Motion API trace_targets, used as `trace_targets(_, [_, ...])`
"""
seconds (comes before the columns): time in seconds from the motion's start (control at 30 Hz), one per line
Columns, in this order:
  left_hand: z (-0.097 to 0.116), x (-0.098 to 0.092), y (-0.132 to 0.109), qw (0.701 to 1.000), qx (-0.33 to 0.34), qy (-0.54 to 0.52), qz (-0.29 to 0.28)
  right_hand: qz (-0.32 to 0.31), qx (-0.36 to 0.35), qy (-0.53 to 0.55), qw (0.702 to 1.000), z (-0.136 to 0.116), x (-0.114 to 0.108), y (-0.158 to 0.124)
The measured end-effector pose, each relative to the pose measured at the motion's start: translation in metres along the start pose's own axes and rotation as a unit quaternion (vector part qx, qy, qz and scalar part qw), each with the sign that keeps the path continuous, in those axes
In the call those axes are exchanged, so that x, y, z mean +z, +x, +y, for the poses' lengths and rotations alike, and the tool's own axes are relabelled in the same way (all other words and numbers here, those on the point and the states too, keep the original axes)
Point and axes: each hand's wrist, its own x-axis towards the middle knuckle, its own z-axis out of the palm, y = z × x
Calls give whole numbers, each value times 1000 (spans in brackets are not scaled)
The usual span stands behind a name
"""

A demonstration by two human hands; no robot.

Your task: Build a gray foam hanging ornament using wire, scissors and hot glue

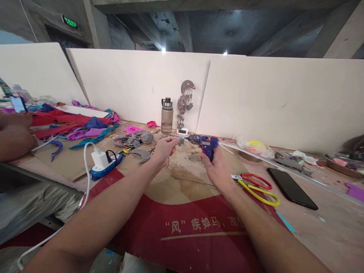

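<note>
My right hand (214, 161) is wrapped round the grip of a blue hot glue gun (206, 143), whose nozzle points left. A clear glue stick (227, 147) runs out of its back end. Between the pinched fingers of my left hand (166, 148) is a small grey felt piece (181, 141), close to the nozzle; I cannot tell whether they touch. A thin cord (184, 177) trails on the cardboard below. Left of my left hand lie a grey felt crescent (140, 155) and a bundle of grey felt pieces with pink dots (129, 139).
Red-and-yellow-handled scissors (257, 185) and a black phone (292, 187) lie at right. A blue power strip (106, 167) with a white charger sits at left. Behind stand a water bottle (167, 116) and a hanging felt moon ornament (187, 86). Another person's arm (14, 132) rests at far left.
</note>
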Motion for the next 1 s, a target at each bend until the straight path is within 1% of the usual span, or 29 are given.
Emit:
trace_targets(0.07, [2, -1, 1, 1000, -12, -19, 4, -2, 73, 59, 996, 8, 1, 5])
trace_targets(0.13, [3, -2, 1, 999, -17, -37, 11, -33, 161, 102, 981, 18, 3, 11])
trace_targets(0.17, [4, -2, 0, 999, -16, -41, 13, -57, 197, 106, 973, 23, 5, 14])
trace_targets(0.2, [5, -2, 0, 999, -13, -42, 13, -83, 222, 103, 966, 28, 7, 17])
trace_targets(0.27, [5, -1, -1, 999, -5, -38, 6, -119, 243, 86, 959, 37, 12, 23])
trace_targets(0.33, [5, 1, -3, 1000, 3, -27, -3, -139, 238, 46, 960, 45, 18, 28])
trace_targets(0.43, [3, 4, -4, 999, 41, 1, -2, -143, 201, -81, 966, 53, 25, 33])
trace_targets(0.47, [2, 5, -5, 998, 60, 13, -2, -126, 181, -123, 968, 54, 25, 33])
trace_targets(0.5, [1, 6, -5, 997, 79, 26, -2, -92, 155, -153, 972, 54, 25, 33])
trace_targets(0.57, [0, 6, -6, 991, 116, 64, 0, -11, 93, -159, 983, 49, 24, 31])
trace_targets(0.6, [-1, 6, -6, 987, 137, 89, 3, 23, 61, -137, 988, 44, 24, 29])
trace_targets(0.63, [0, 6, -6, 979, 165, 118, 9, 41, 35, -92, 994, 36, 25, 26])
trace_targets(0.67, [0, 6, -7, 968, 201, 150, 17, 38, 22, -24, 999, 27, 26, 24])
trace_targets(0.7, [2, 6, -9, 952, 243, 182, 25, 21, 23, 55, 998, 17, 28, 21])
trace_targets(0.73, [4, 7, -10, 935, 284, 212, 33, -5, 33, 141, 989, 7, 31, 18])
trace_targets(0.77, [5, 7, -12, 917, 317, 238, 38, -26, 53, 226, 972, -3, 35, 15])
trace_targets(0.8, [7, 8, -14, 903, 342, 258, 38, -44, 78, 297, 951, -12, 38, 13])
trace_targets(0.83, [8, 9, -16, 895, 353, 270, 35, -61, 103, 349, 929, -18, 41, 11])
trace_targets(0.87, [9, 11, -17, 895, 352, 274, 30, -70, 125, 382, 913, -23, 43, 9])
trace_targets(0.9, [9, 12, -19, 901, 337, 272, 24, -70, 140, 394, 906, -25, 44, 8])
trace_targets(0.93, [8, 13, -19, 911, 314, 266, 15, -64, 144, 385, 909, -25, 44, 7])
trace_targets(1.0, [5, 14, -20, 936, 253, 244, -3, -37, 122, 321, 938, -22, 41, 7])
